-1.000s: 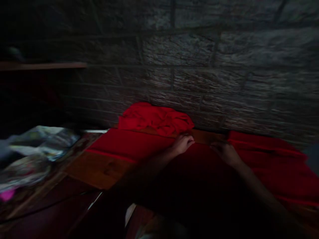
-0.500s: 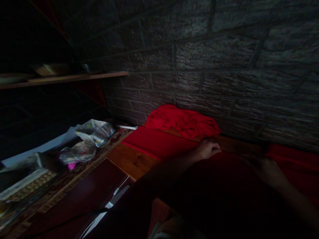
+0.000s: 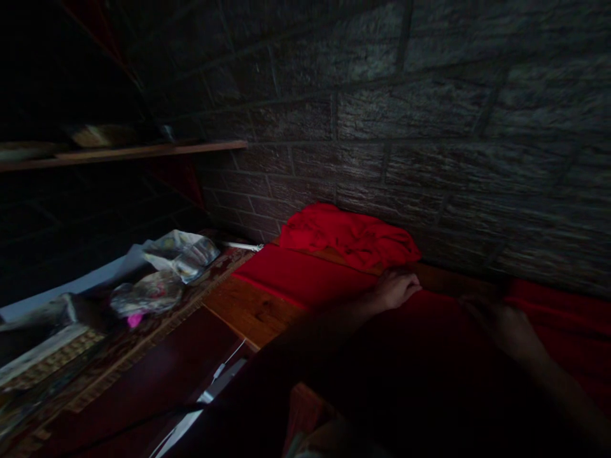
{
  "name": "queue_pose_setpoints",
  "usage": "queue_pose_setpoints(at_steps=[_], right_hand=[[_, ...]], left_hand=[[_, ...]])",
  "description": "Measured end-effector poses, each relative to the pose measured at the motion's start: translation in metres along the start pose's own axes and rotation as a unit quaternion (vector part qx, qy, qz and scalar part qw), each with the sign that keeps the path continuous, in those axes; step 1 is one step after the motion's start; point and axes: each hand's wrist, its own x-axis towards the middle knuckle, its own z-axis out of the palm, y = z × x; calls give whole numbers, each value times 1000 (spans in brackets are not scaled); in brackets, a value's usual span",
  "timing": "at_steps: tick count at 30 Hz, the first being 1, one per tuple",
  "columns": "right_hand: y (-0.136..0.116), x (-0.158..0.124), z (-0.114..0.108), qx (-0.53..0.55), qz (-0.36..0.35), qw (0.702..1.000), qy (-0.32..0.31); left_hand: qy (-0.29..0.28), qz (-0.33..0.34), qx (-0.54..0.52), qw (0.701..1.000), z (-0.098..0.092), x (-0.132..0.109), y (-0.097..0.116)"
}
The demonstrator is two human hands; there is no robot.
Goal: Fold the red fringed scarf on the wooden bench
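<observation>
Fingers of the left hand point(image 3: 396, 289) lie half-curled on the flat red cloth point(image 3: 296, 273); its grip, like that of the right hand point(image 3: 506, 324) farther right, is too dark to tell.

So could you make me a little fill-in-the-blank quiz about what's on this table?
1. The left hand rests on a flat cloth coloured ___.
2. The crumpled heap lies against the brick ___.
3. The plastic bags lie to the ___ of the wooden table.
Missing words: red; wall; left.
</observation>
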Motion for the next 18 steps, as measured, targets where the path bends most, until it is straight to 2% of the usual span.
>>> queue_pose_setpoints(at_steps=[6,9,11,13,15,16,17,18], right_hand=[[-1,2,4,11,-26,999,21],[0,2,4,20,-18,999,26],[2,1,4,24,-17,999,33],[4,0,5,24,-15,999,33],[9,-1,7,21,-15,999,27],[11,-1,8,18,-21,999,26],[13,-1,9,8,-26,999,34],[15,0,11,-7,-31,998,50]], left_hand=[[-2,13,23,1000,-3,-4,3],[-42,57,0,997,-25,-14,-2],[-90,119,-48,988,-57,-27,-17],[-157,147,-106,971,-103,-49,-45],[-194,75,-143,968,-157,-77,-86],[-185,21,-153,971,-184,-93,-111],[-153,-34,-147,977,-209,-109,-137],[-98,-92,-136,982,-232,-125,-163]])
